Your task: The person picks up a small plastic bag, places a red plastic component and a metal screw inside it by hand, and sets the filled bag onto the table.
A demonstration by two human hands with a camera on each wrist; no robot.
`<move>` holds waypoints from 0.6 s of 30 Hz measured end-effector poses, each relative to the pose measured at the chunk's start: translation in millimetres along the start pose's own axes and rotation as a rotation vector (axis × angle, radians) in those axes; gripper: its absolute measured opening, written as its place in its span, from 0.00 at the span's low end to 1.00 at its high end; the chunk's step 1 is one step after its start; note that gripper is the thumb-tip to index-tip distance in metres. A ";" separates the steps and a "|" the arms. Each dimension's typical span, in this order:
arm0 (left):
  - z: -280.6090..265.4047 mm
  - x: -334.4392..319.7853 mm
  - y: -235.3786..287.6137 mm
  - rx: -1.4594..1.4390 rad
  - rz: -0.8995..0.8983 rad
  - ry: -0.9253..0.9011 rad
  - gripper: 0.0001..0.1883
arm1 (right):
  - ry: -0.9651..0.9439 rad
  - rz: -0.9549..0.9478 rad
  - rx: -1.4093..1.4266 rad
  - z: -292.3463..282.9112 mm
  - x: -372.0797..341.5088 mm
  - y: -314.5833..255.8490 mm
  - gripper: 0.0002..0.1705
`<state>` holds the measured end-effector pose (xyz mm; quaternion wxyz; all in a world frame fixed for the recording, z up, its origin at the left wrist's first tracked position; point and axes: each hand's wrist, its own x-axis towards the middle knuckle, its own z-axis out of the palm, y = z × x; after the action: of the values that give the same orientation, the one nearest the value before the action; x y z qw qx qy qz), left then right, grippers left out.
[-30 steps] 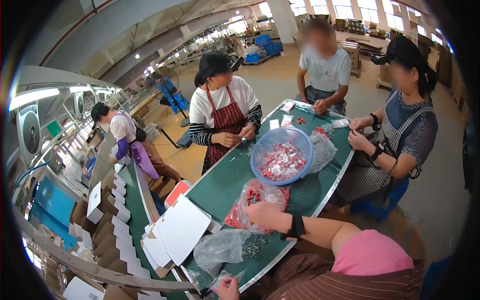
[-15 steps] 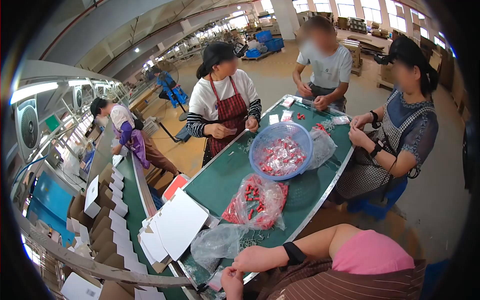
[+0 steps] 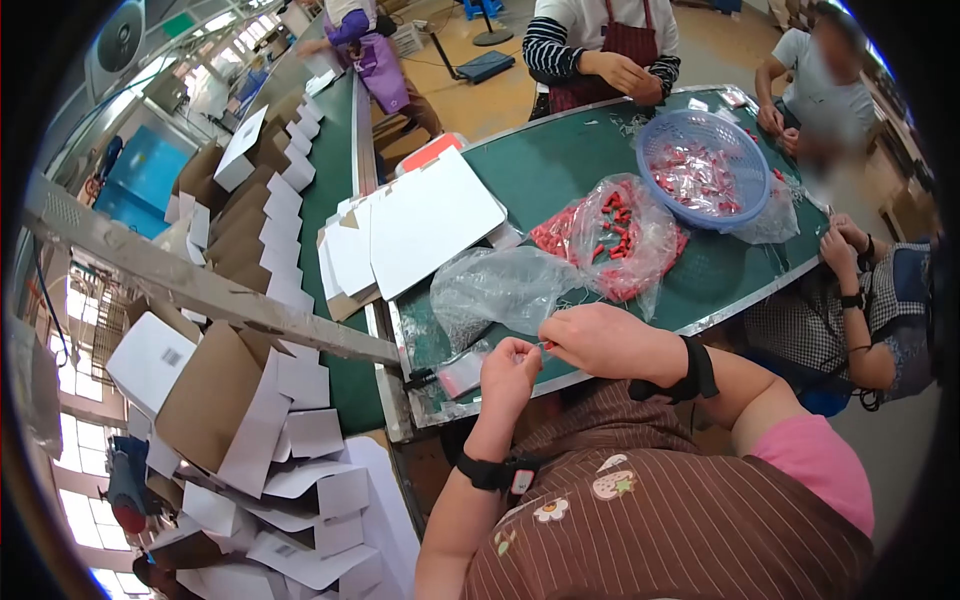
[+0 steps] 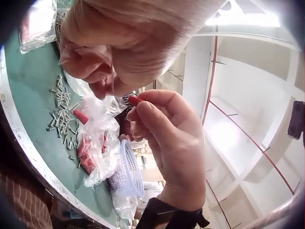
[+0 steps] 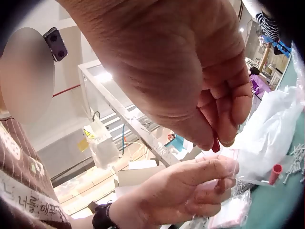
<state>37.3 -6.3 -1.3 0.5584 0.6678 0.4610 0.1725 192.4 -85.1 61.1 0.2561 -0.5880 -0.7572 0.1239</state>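
In the head view my left hand and right hand meet over the table's near edge. Thumb and fingertips of the right hand pinch a small red plastic plug. A piece of clear plastic film, like a small bag, is pinched in the left hand's fingers, which hide most of it. The plug's end points toward the left fingertips in the right wrist view. Beyond the hands lies an opened clear bag of red plugs. Loose screws and a single red plug rest on the green tabletop.
A blue basket holds filled packets. White cardboard sheets and a crumpled clear bag lie left of the red plugs. Flat packets sit at the near corner. A metal rail crosses the left side. Several people stand or sit around.
My right hand has left the bag of red plugs and come to the left hand, now with a plug between its fingers. The head view has turned left and down.
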 end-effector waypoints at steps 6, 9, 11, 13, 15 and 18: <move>2.2 0.0 -0.7 -0.004 0.012 -0.008 0.07 | -0.070 0.031 -0.058 8.2 1.5 -2.8 0.07; 0.9 1.2 -4.6 -0.034 -0.001 -0.038 0.08 | 0.004 -0.003 -0.086 8.3 0.1 -0.4 0.07; 0.6 -1.6 -0.1 0.001 0.010 -0.026 0.08 | 0.098 -0.060 -0.103 6.0 -0.5 -1.1 0.06; 1.2 0.3 0.5 0.038 0.029 -0.015 0.08 | 0.122 -0.113 -0.126 11.1 -1.2 2.4 0.05; 2.8 2.9 -5.9 0.012 0.071 -0.017 0.07 | 0.140 -0.165 -0.146 19.1 -2.8 7.5 0.04; -2.6 0.3 -4.0 -0.336 -0.057 -0.154 0.07 | 0.089 -0.120 -0.121 23.2 -4.0 12.2 0.04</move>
<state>33.8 -4.7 -4.2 0.7004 0.5631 0.4001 0.1795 190.8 -82.9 34.7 0.2603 -0.5610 -0.7850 0.0359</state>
